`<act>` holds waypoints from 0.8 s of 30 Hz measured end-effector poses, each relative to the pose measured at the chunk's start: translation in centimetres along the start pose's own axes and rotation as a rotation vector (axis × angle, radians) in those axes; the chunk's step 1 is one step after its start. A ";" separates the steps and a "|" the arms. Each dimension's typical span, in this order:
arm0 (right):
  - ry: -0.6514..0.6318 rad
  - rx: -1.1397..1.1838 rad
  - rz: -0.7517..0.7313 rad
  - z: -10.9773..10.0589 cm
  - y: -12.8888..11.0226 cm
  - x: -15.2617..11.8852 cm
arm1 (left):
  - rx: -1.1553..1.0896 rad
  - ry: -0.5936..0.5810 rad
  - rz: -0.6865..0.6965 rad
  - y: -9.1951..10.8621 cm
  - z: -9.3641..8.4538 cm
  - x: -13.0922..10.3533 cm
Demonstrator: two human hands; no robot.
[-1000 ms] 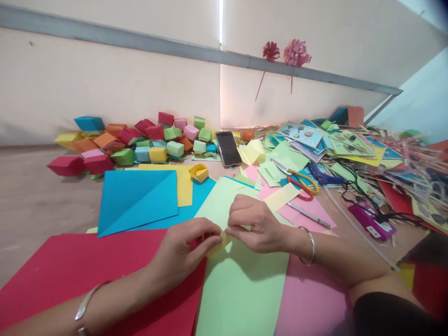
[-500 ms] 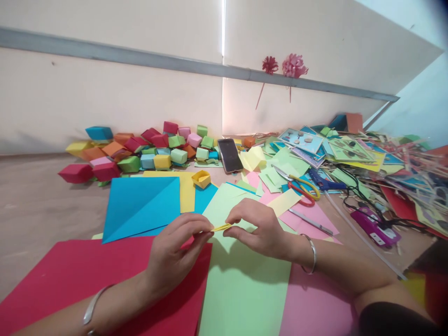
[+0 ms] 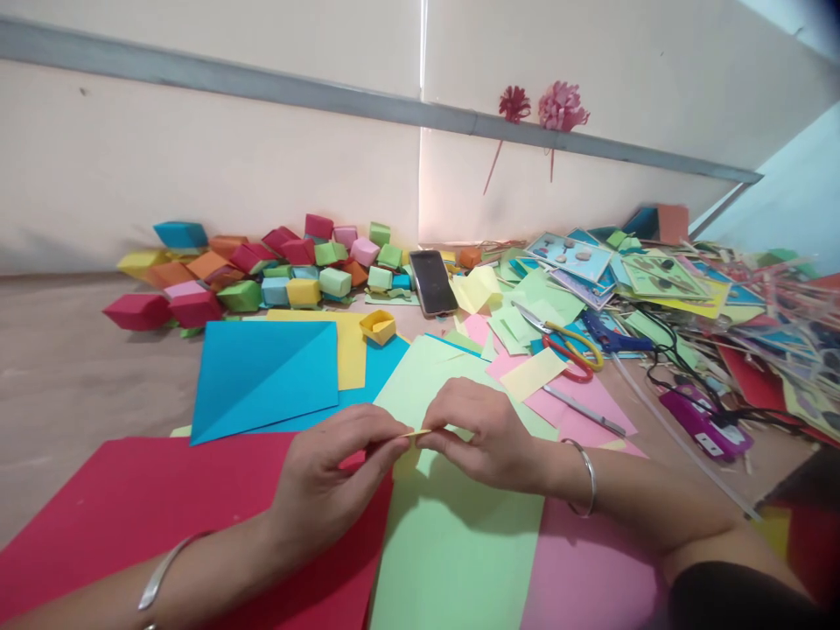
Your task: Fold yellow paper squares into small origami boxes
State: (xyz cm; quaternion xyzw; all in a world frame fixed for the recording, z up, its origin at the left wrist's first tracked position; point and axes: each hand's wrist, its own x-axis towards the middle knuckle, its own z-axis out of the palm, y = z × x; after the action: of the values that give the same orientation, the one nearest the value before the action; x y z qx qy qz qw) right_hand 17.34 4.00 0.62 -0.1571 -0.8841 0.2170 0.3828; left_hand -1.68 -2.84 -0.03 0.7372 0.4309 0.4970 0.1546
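Between my two hands is a small piece of folded yellow paper [image 3: 415, 434], seen nearly edge-on. My left hand [image 3: 338, 459] pinches its left end between thumb and fingers. The right end is pinched by my right hand [image 3: 482, 430]. Both hands hover over a light green sheet [image 3: 463, 542] and a red sheet [image 3: 177, 499]. Most of the yellow piece is hidden by my fingertips. Beyond the hands sits a small open yellow paper box [image 3: 378, 327], near a blue sheet [image 3: 266, 376].
Many coloured paper boxes [image 3: 197, 308] are heaped at the back left beside a phone [image 3: 433, 284]. To the right lie scissors [image 3: 568, 350], a cutter knife [image 3: 584, 411], a blue glue gun [image 3: 613, 337], a purple power strip [image 3: 702, 422] and paper scraps. A pink sheet [image 3: 584, 569] lies front right.
The yellow paper has turned to a flatter, more edge-on angle, and my fingertips sit slightly closer together on it. The camera view has shifted slightly.
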 end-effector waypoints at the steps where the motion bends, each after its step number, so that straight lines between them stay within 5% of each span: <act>1: -0.015 0.032 0.037 0.0 -0.1 0.1 | -0.025 0.018 -0.045 0.1 0.0 0.0; 5: -0.097 0.159 0.259 0.2 0.0 0.0 | -0.138 0.012 -0.329 0.4 0.1 0.2; 9: -0.241 0.195 0.417 0.6 0.2 -0.1 | -0.288 -0.220 -0.566 0.4 0.4 0.5; 12: -0.368 0.222 0.420 0.8 0.2 -0.1 | -0.198 -0.299 -0.513 0.1 0.4 0.6; 17: -0.443 0.284 0.480 1.0 0.2 0.3 | -0.031 -0.162 -0.458 -0.5 0.4 0.6; 24: -0.390 0.294 0.635 0.8 0.5 0.5 | -0.006 -0.064 -0.531 -1.5 0.5 0.8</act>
State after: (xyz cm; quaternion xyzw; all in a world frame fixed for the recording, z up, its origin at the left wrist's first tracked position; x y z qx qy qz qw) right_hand 16.49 4.41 0.24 -0.3220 -0.8072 0.4745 0.1403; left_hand -1.90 -1.26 -0.81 0.6131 0.6025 0.4170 0.2953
